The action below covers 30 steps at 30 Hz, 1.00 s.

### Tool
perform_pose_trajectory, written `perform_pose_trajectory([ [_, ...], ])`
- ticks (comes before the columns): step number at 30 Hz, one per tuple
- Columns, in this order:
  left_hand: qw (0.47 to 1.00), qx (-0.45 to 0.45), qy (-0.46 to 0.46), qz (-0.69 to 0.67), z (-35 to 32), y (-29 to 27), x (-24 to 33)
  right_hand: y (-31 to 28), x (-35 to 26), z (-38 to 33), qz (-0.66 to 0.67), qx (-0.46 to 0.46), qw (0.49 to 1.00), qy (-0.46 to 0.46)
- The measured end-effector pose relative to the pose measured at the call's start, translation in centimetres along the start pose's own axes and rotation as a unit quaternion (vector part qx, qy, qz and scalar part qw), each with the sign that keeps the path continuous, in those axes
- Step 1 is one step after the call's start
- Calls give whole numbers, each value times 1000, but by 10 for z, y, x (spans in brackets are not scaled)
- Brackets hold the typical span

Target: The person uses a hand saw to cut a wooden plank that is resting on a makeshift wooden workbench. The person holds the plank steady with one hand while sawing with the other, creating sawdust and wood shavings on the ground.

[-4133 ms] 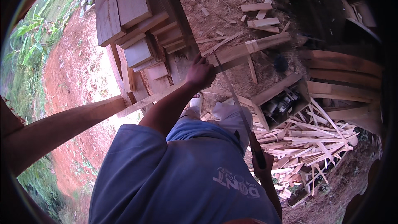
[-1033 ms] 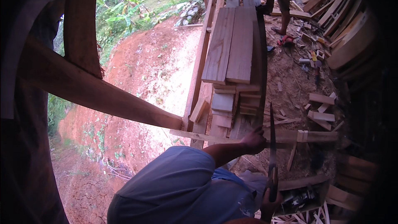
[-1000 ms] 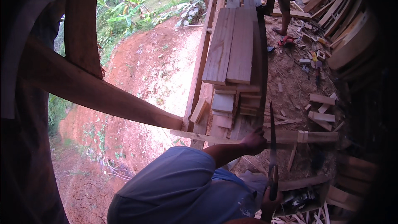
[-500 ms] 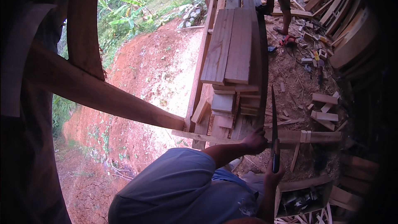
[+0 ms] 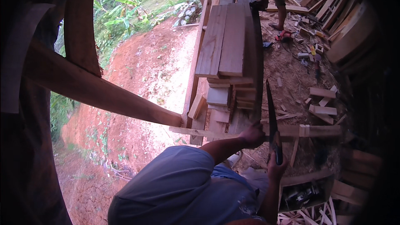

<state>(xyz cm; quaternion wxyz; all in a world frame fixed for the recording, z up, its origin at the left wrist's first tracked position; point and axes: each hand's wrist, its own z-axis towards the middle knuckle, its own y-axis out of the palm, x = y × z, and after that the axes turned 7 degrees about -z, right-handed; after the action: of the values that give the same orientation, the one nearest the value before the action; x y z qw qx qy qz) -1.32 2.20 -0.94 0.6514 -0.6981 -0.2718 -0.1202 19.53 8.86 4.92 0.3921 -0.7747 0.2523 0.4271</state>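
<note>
Below the near end of the stacked planks (image 5: 227, 41), a long wooden strip (image 5: 291, 130) lies crosswise, and the left hand (image 5: 253, 135) is closed around it near its middle. Just to the right, the right hand (image 5: 276, 168) grips the handle of a long dark blade (image 5: 271, 112), which stands upright and crosses the strip. Offcuts (image 5: 323, 106) litter the dirt ground (image 5: 291, 79) on the right, another person's legs (image 5: 277, 0) stand at the far end of the stack, and a red earth slope (image 5: 141, 83) drops away left.

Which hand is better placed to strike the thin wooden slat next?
Right, likely: the right hand grips the long blade upright beside the slat, while the left hand steadies it.
</note>
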Motion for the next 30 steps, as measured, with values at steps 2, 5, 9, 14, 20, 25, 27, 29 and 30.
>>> perform_pose_trajectory([
  [2,1000,-4,10,9,0,-1,-1,2,-13,-4,8,16,1000,-3],
  [5,1000,-2,17,19,-1,-2,-1,5,-17,-9,14,48,998,-40],
  [9,1000,-1,15,6,-2,-5,1,12,24,4,15,27,994,-106],
  [14,1000,15,12,5,-2,2,-2,4,21,1,22,-13,1000,2],
  [20,1000,8,10,2,-2,-6,2,9,20,1,-21,4,995,-94],
  [25,1000,24,14,0,-1,0,-3,12,7,-8,-23,18,998,-63],
  [27,999,46,18,-8,-1,5,-7,8,9,-4,-32,-7,998,-61],
  [29,998,62,28,-15,-4,3,-6,6,4,-6,-19,-46,997,-55],
  [30,998,63,26,-15,-4,3,-5,2,0,-8,-1,-70,996,-52],
])
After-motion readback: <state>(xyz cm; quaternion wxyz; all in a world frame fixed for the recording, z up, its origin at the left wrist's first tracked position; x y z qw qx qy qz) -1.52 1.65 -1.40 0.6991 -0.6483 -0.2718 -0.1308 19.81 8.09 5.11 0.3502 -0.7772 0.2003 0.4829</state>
